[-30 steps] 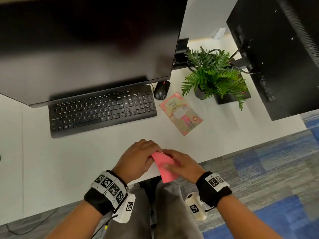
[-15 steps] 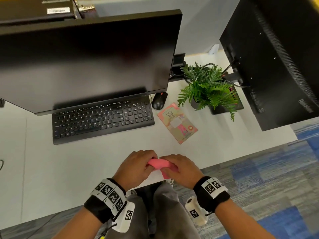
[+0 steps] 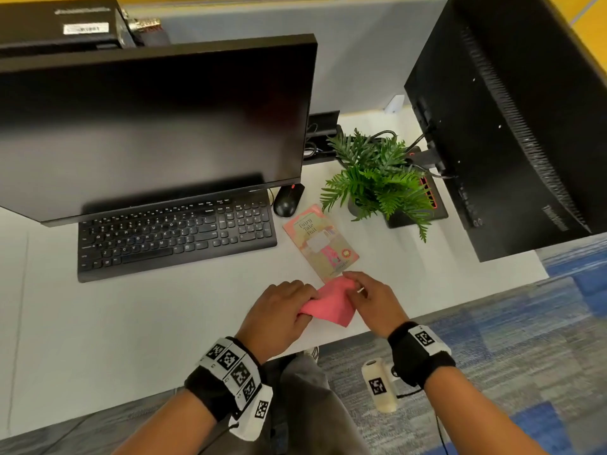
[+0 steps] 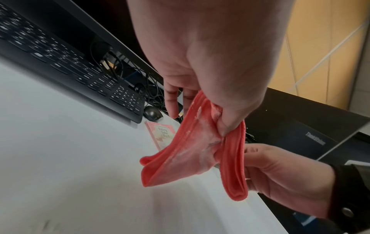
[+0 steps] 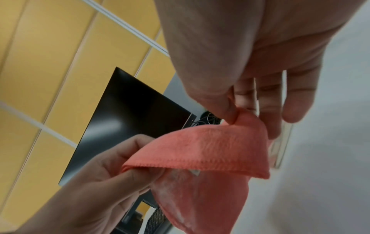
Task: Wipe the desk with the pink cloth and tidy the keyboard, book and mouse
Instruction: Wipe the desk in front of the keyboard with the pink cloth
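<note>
Both hands hold the pink cloth [image 3: 331, 303] [image 4: 192, 152] [image 5: 202, 152] just above the white desk [image 3: 131, 316] near its front edge. My left hand [image 3: 282, 310] pinches one end of it between thumb and fingers. My right hand [image 3: 368, 298] pinches the opposite corner with thumb and forefinger. The black keyboard [image 3: 177, 234] lies under the front monitor. Right of it sits the black mouse [image 3: 287, 200]. A pink "Fairy Tale" book [image 3: 320, 243] lies slanted just beyond my right hand.
A large monitor [image 3: 147, 126] overhangs the keyboard, and a second monitor [image 3: 512, 119] stands at the right, seen from its back. A potted fern [image 3: 377, 178] stands between them, with cables behind it. The desk's front edge runs just under my wrists.
The hands moved forward over the desk with the cloth and drew it apart between them. The head view tilted up and now shows the partition.
</note>
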`<state>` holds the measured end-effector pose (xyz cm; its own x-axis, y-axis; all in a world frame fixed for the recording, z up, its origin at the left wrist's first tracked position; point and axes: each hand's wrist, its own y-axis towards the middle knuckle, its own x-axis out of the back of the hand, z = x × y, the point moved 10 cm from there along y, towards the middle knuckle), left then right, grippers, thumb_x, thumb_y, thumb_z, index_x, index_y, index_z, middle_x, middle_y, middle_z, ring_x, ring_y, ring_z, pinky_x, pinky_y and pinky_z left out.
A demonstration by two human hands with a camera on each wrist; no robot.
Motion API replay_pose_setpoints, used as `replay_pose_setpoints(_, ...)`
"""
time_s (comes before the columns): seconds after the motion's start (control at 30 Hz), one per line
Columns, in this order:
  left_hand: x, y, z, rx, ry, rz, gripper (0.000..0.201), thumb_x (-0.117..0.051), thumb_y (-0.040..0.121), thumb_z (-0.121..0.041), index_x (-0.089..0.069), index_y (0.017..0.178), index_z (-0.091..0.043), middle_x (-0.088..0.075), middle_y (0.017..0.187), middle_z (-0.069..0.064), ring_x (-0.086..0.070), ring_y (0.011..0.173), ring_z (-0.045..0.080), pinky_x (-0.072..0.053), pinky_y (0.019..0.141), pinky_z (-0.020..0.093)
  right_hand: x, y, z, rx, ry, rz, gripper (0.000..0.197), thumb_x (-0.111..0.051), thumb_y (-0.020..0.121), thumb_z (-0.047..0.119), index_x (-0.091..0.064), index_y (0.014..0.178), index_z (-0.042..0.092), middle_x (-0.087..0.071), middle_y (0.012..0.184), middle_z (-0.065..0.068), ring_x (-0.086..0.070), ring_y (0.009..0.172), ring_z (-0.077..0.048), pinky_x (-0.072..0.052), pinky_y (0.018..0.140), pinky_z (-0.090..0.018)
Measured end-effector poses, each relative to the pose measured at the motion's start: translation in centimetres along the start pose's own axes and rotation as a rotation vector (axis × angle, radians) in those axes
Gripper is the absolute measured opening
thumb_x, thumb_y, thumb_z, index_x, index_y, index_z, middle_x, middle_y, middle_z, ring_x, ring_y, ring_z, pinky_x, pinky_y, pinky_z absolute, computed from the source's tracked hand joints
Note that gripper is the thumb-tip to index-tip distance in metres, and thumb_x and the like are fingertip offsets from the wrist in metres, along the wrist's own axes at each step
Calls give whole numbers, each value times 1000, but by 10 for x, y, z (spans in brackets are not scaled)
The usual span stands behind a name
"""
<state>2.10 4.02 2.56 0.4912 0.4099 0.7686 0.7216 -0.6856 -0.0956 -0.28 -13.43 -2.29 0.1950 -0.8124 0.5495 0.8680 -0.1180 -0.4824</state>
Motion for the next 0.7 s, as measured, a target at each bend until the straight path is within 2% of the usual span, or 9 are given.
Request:
replay_pose_setpoints(0.1, -13, 14, -14, -51, -44, 60, 33, -60, 83, -22, -58, 116, -24, -61, 107, -2, -57, 93, 21, -44, 81, 34, 24, 6, -7, 54, -27, -37, 36, -51, 100, 15, -57, 135, 21, -65, 122, 0, -62, 94, -11, -43, 77, -5)
replay_pose_setpoints(0.17, -23, 27, -27, -101, -42, 90, 39, -62, 81, -18, -57, 119, -26, -59, 108, -1, -55, 96, 22, -43, 82, 35, 40, 10, -12, 96, -68, -47, 36, -49, 100, 11, -59, 134, 18, -63, 128, -1, -61, 107, -15, -46, 89, -15)
replay_pose_setpoints(0.23, -33, 45, -42, -169, 16, 84, 44, -65, 79, -13, -59, 120, -24, -58, 107, 1, -54, 96, 23, -40, 81, 33, 60, 16, -18, 127, -137, -68, 37, -47, 100, 7, -59, 134, 15, -63, 128, -7, -60, 110, -21, -47, 96, -28)
replay_pose_setpoints(0.3, -43, 67, -57, -219, 102, 60, 44, -66, 77, -10, -62, 120, -20, -58, 103, 4, -55, 94, 26, -40, 80, 35, 82, 22, -29, 121, -217, -100, 38, -45, 99, 5, -59, 133, 14, -63, 122, -10, -61, 103, -25, -47, 94, -31)
replay_pose_setpoints(0.4, -60, 104, -70, -201, 167, 67, 41, -63, 81, -10, -64, 122, -18, -59, 105, 7, -53, 98, 29, -38, 83, 39, 114, 35, -53, 71, -331, -156, 40, -44, 97, 2, -62, 130, 15, -62, 113, -12, -62, 96, -29, -48, 89, -33)
replay_pose_setpoints(0.5, -91, 128, -71, -149, 201, 260, 38, -55, 89, -19, -60, 126, -17, -55, 116, 11, -48, 109, 32, -33, 90, 41, 126, 50, -78, -24, -435, -133, 44, -44, 94, -1, -63, 130, 16, -62, 113, -15, -63, 99, -34, -49, 91, -36)
replay_pose_setpoints(0.57, -111, 137, -67, -115, 237, 395, 38, -50, 92, -37, -59, 123, -18, -52, 122, 12, -46, 116, 33, -36, 94, 44, 125, 59, -95, -102, -480, -81, 46, -43, 94, 1, -62, 132, 19, -60, 115, -16, -61, 104, -36, -48, 94, -38)
replay_pose_setpoints(0.63, -130, 141, -57, -57, 263, 518, 51, -40, 92, -58, -60, 118, -18, -49, 130, 14, -42, 121, 31, -38, 98, 48, 118, 66, -109, -173, -545, 3, 48, -42, 94, 4, -59, 135, 22, -55, 123, -17, -59, 112, -36, -45, 100, -39)
replay_pose_setpoints(0.7, -141, 146, -50, -26, 296, 558, 56, -32, 95, -56, -57, 124, -16, -44, 136, 17, -42, 121, 34, -39, 98, 48, 112, 69, -112, -204, -630, 38, 50, -43, 91, 6, -54, 137, 22, -48, 126, -15, -57, 112, -36, -46, 100, -43)
